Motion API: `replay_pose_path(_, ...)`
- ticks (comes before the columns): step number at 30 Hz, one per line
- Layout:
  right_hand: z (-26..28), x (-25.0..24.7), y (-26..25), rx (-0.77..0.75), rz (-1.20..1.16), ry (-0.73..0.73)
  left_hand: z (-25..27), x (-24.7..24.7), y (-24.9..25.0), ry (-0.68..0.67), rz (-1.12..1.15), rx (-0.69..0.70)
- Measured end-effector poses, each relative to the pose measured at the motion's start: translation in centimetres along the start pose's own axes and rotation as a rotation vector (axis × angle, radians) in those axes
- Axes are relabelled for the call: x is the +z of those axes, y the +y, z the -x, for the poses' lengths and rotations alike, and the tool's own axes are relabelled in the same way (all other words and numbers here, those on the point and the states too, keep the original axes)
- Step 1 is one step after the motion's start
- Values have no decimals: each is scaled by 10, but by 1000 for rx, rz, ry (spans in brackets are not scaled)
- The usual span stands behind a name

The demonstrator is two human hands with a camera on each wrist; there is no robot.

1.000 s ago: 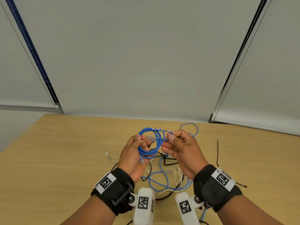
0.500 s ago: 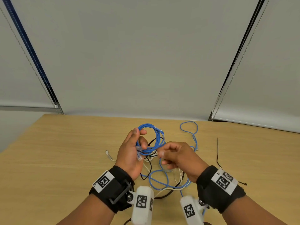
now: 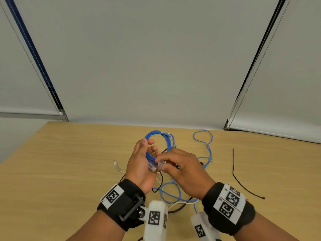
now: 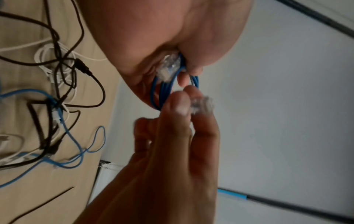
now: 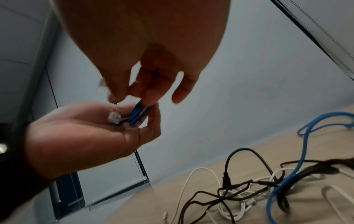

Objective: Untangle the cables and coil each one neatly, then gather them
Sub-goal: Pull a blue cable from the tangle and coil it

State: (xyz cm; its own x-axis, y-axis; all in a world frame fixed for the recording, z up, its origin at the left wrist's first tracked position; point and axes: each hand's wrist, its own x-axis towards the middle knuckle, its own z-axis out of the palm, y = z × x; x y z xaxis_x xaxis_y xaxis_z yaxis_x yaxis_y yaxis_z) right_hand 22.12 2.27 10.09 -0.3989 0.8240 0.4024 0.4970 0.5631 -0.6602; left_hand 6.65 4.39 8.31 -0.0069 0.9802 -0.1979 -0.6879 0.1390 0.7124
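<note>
1. Head view: above the middle of the table (image 3: 52,171), the left hand (image 3: 139,164) grips a blue cable coil (image 3: 161,136); the right hand (image 3: 182,166) pinches its clear plug (image 3: 160,164).
2. Left wrist view: the plug end (image 4: 202,106) sits between right fingertips (image 4: 178,103). Thread it through the loops and pull snug, keeping the turns flat.
3. Right wrist view: a tangle of cables (image 5: 249,192) lies on the near table, not yet sorted.

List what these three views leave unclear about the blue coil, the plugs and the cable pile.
- Blue coil: its lower part is hidden between the left hand and right hand in the head view.
- Clear plug: blurred in the left wrist view; its cable is hidden by fingers.
- Cable pile: cut off by the right wrist view's bottom edge.
</note>
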Motion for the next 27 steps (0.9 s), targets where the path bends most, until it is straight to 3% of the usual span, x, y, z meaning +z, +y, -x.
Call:
replay_pose_path(3,7,-7,4,-27,-73,-129,-5,-5,12,66,2,28)
replay_pose_path(6,8,-16,10,97,-157,-215,-4,-6,13,17,12,-1)
replay_pose_path(12,4,-6,20,410,-556,-37,2,0,-1,-206,36,-11)
replay_pose_path(16,6,-12,32,399,-266,-26,-1,-9,7,-299,-341,27)
replay_pose_path(20,5,-21,33,284,26,-85,-1,-12,11,-399,-641,-38)
replay_pose_path(24,2,-22,27,174,167,-132,-6,-6,1,-314,-698,-59)
replay_pose_path(27,2,-24,26,170,101,-146,-12,-9,-1,-180,-643,-27)
